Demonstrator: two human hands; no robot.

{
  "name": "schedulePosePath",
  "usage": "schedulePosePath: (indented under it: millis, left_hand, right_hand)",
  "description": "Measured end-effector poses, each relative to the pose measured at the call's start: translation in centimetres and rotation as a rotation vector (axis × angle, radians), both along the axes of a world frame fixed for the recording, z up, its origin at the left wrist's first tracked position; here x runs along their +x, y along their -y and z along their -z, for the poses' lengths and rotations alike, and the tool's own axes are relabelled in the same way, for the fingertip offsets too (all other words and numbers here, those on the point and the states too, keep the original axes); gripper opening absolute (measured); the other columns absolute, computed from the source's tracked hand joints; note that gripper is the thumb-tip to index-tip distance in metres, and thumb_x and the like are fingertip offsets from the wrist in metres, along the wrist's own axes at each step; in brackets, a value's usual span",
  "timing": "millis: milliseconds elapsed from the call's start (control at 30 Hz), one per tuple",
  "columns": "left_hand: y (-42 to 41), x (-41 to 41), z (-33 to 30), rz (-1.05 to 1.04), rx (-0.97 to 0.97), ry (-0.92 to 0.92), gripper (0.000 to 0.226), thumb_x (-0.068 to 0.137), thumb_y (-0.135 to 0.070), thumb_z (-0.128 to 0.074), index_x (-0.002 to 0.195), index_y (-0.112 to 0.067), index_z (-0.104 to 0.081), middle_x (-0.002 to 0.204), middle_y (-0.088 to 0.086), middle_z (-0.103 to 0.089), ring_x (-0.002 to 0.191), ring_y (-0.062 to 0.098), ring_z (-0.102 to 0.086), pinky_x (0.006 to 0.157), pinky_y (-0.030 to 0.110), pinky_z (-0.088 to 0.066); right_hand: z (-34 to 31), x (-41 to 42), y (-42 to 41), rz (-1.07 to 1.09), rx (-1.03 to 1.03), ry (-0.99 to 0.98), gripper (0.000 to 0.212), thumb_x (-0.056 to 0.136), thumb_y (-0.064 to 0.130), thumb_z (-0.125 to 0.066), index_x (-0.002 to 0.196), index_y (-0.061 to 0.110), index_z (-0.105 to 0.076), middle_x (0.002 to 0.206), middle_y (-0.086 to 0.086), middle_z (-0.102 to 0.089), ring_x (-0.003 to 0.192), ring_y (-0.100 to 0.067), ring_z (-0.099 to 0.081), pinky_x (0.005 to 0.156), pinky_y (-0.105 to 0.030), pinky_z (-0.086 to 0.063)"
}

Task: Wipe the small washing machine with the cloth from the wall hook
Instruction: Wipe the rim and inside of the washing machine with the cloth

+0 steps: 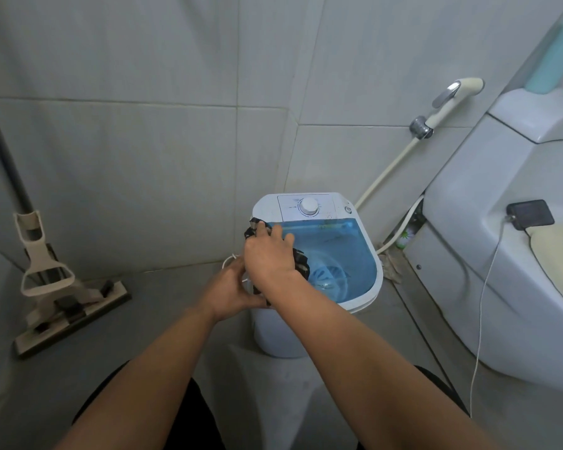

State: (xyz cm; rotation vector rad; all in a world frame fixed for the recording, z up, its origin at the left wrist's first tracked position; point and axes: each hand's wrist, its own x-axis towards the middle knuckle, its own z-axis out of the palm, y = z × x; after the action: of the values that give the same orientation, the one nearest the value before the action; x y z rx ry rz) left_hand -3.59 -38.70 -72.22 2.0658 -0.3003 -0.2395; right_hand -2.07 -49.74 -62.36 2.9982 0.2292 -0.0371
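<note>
Pressing dark cloth (301, 266) onto mini washing machine's (273, 336) blue lid (338, 248) with flat right hand (267, 254), gripping its loose end in left hand (231, 290).

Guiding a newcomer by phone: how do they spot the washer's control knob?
Left of the toilet stands a small white washing machine with a blue lid. On the white panel behind that lid, the knob is the one large round dial, bigger than the corner button.

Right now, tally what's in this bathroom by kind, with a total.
hands: 2 (left hand, right hand)
washing machine: 1
cloth: 1
mop: 1
sprayer: 1
toilet: 1
total: 7
</note>
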Motion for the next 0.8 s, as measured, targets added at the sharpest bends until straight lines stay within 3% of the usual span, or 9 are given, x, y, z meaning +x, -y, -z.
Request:
schedulePosePath:
  millis: [67, 133, 267, 367, 533, 667, 800]
  left_hand:
    - [0.0, 0.0, 0.0, -0.01, 0.002, -0.039, 0.106, 0.034, -0.09, -0.083, 0.122, -0.036, -0.059, 0.113, -0.024, -0.067, 0.102, 0.0, -0.065, 0.086, 0.026, -0.053]
    - [-0.1, 0.0, -0.2, -0.005, 0.021, -0.054, 0.108, 0.036, -0.09, -0.081, 0.127, -0.036, -0.059, 0.116, -0.026, -0.065, 0.104, -0.005, -0.063, 0.085, 0.021, -0.049]
    - [-0.2, 0.2, -0.6, 0.014, 0.083, -0.055, 0.12, 0.038, -0.09, -0.083, 0.141, -0.033, -0.056, 0.136, -0.015, -0.064, 0.122, 0.004, -0.06, 0.098, 0.029, -0.052]
    - [-0.3, 0.3, -0.9, 0.023, 0.157, -0.023, 0.135, 0.042, -0.092, -0.081, 0.156, -0.032, -0.043, 0.156, -0.014, -0.05, 0.142, 0.009, -0.05, 0.115, 0.041, -0.047]
    - [0.1, 0.2, -1.8, 0.054, 0.239, 0.001, 0.147, 0.052, -0.075, -0.091, 0.169, -0.031, -0.013, 0.175, -0.013, -0.019, 0.16, 0.007, -0.02, 0.13, 0.035, -0.024]
    - [0.1, 0.1, -2.2, 0.05, 0.263, 0.009, 0.144, 0.059, -0.068, -0.093, 0.169, -0.028, -0.008, 0.176, -0.012, -0.011, 0.159, 0.004, -0.009, 0.124, 0.023, -0.01]
    - [0.1, 0.0, -2.6, 0.047, 0.271, 0.024, 0.142, 0.06, -0.067, -0.093, 0.168, -0.03, -0.009, 0.176, -0.01, -0.011, 0.162, 0.013, -0.01, 0.123, 0.024, -0.009]
  right_hand:
    - [0.1, 1.3, -0.4, 0.002, -0.017, 0.002, 0.033, 0.093, 0.011, -0.054, 0.124, 0.013, -0.064, 0.139, -0.013, -0.048, 0.125, -0.036, -0.039, 0.097, -0.05, -0.036]
    - [0.1, 2.6, -0.7, -0.005, -0.037, 0.004, 0.034, 0.092, 0.012, -0.054, 0.125, 0.014, -0.064, 0.137, -0.014, -0.048, 0.124, -0.036, -0.039, 0.097, -0.05, -0.035]
    - [0.0, 5.5, -1.3, 0.0, -0.037, 0.0, 0.036, 0.092, 0.01, -0.051, 0.126, 0.015, -0.063, 0.137, -0.015, -0.049, 0.124, -0.036, -0.04, 0.097, -0.048, -0.034]
    - [-0.6, 7.8, -1.2, -0.013, -0.031, -0.033, 0.04, 0.092, 0.008, -0.049, 0.13, 0.015, -0.06, 0.137, -0.013, -0.05, 0.127, -0.036, -0.038, 0.099, -0.048, -0.034]
    - [-2.2, 11.6, -0.1, 0.014, 0.044, -0.106, 0.044, 0.089, 0.003, -0.049, 0.131, 0.014, -0.055, 0.135, -0.008, -0.056, 0.131, -0.034, -0.036, 0.101, -0.047, -0.033]
    - [-3.1, 13.5, 2.1, 0.122, 0.095, -0.14, 0.039, 0.092, 0.006, -0.051, 0.13, 0.014, -0.053, 0.132, -0.01, -0.056, 0.127, -0.033, -0.041, 0.103, -0.049, -0.038]
    - [-3.0, 13.8, 4.7, 0.148, 0.124, -0.123, 0.032, 0.092, 0.007, -0.05, 0.123, 0.013, -0.056, 0.124, -0.01, -0.059, 0.121, -0.032, -0.044, 0.096, -0.044, -0.042]
